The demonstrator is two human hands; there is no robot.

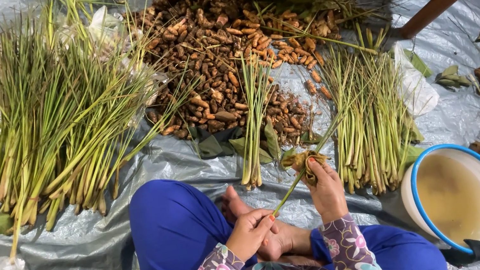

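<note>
Carefully now: your left hand (250, 231) is closed on the base of the lemongrass stalk (291, 192) above your lap, while your right hand (325, 187) pinches its dry brown leaf wad (303, 159). Keep the base steady and peel gently, so the stalk stays whole.

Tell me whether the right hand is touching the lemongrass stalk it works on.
Touching. The head view shows the right hand pinching the lemongrass stalk near its leafy end.

Produce-sorting floor: grey tarp (79, 257), lemongrass heaps (51, 120), turmeric root pile (220, 48), water basin (458, 197).
</note>
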